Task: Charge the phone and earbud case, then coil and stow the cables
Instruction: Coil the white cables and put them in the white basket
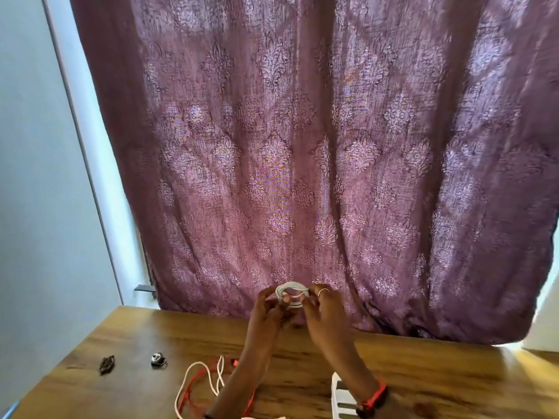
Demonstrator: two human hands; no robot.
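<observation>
head view: we held a coiled white cable [292,294] up above the table [423,373], against the purple curtain [302,146]. our left hand [270,304] and right hand [321,306] each pinched one side of the coil. below, a loose white cable [193,377] lay crossed with a red cable [197,388] on the table, a white charger [340,399] beside our right wrist.

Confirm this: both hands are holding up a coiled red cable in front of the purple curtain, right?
Not quite: the head view shows the coiled cable is white, not red. The left hand and right hand do hold it up in front of the purple curtain.
</observation>
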